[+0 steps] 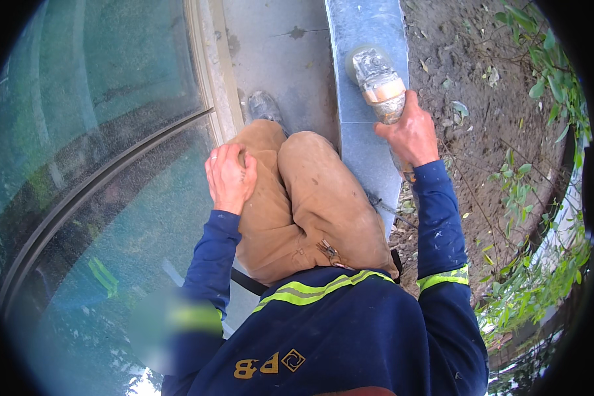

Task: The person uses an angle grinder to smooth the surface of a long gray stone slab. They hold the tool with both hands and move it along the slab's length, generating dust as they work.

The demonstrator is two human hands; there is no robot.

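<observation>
My right hand (412, 132) is wrapped round the rear of a dusty angle grinder (378, 78), whose whitish body carries a pale tape-like band. The tool's round head and disc lie over the grey-blue stone slab (369, 142) along the top of a low ledge; whether the disc touches or spins I cannot tell. My left hand (228, 173) rests on my knee in tan trousers (261, 198), fingers spread over the cloth and holding nothing.
A framed glass pane (92, 152) stands close on my left. My shoe (265, 105) is on the concrete floor (277, 46) between pane and ledge. Bare soil (468, 132) with dry leaves and green shrubs (554, 86) borders the ledge on the right. A dark cable (393, 211) crosses the slab.
</observation>
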